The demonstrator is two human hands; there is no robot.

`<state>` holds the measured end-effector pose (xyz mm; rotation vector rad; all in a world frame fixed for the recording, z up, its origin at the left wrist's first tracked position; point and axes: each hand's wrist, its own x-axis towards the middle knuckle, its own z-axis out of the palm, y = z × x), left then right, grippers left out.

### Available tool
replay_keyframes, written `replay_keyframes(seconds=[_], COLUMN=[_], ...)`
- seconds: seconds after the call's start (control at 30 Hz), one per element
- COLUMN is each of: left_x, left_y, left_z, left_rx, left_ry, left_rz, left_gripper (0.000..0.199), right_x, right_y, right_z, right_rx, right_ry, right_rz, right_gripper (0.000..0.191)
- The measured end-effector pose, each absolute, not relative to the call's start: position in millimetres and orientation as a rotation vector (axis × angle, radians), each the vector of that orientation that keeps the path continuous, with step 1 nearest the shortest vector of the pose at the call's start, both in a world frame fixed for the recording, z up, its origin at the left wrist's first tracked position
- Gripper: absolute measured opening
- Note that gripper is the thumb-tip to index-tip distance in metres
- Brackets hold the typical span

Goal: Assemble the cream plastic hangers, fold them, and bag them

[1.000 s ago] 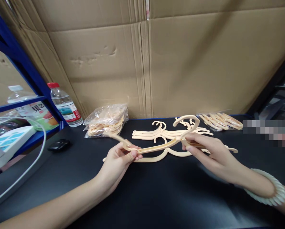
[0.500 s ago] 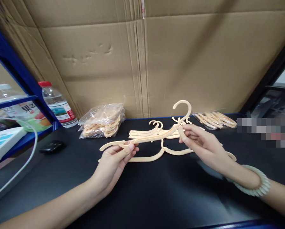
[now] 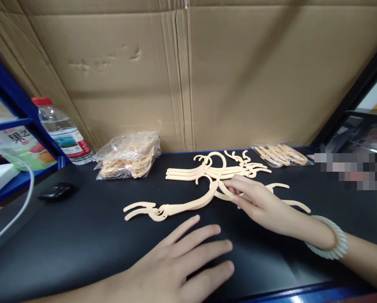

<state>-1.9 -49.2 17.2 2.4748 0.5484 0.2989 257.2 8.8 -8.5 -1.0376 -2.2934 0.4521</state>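
A broad cardboard panel (image 3: 245, 80) stands beyond both hands, behind a black tabletop (image 3: 81, 248) that stretches beneath them. The left hand (image 3: 178, 259), nearest the camera, is spread wide above the surface, fingers apart and gripping nothing. Farther forward, the right hand (image 3: 259, 198) pinches a cream folding hanger (image 3: 217, 184) between thumb and fingers, just beside its neck. The hanger's far arm reaches out past the left hand's fingertips, lying over a second hanger (image 3: 220, 196) that is partly covered by the right hand. A group of hangers (image 3: 184, 171) rests beyond the right hand and a little to its left. A red-capped water bottle (image 3: 68, 141) stands well beyond the left hand, to its left, near a clear bag of cream pieces (image 3: 129, 158). A flatter bag (image 3: 280, 155) lies beyond the right hand, whose wrist wears a pale bracelet (image 3: 330, 237). Left of the left hand sits a black mouse (image 3: 56, 192).
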Motion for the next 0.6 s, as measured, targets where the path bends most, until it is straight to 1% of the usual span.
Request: replay_keyframes(seconds=[0.1,0.37,0.6], left_x=[-2,-4,-9], left_y=[-49,-50,-43], left_z=[12,-4,-15], left_rx=[2.462,2.576,2.576], left_ry=[0.622,0.959,0.992], left_rz=[0.35,0.339,0.415], left_gripper=[0.069,0.068,0.065], right_x=[256,257,258], right_y=[7,11,14], right_z=[-13,-19,-23], right_rx=[-1.08,-1.152,-1.148], right_ry=[-2.355,-2.415,-2.439], right_rz=[0.445,0.314,0.273], right_gripper=[0.025,0.024,0.023])
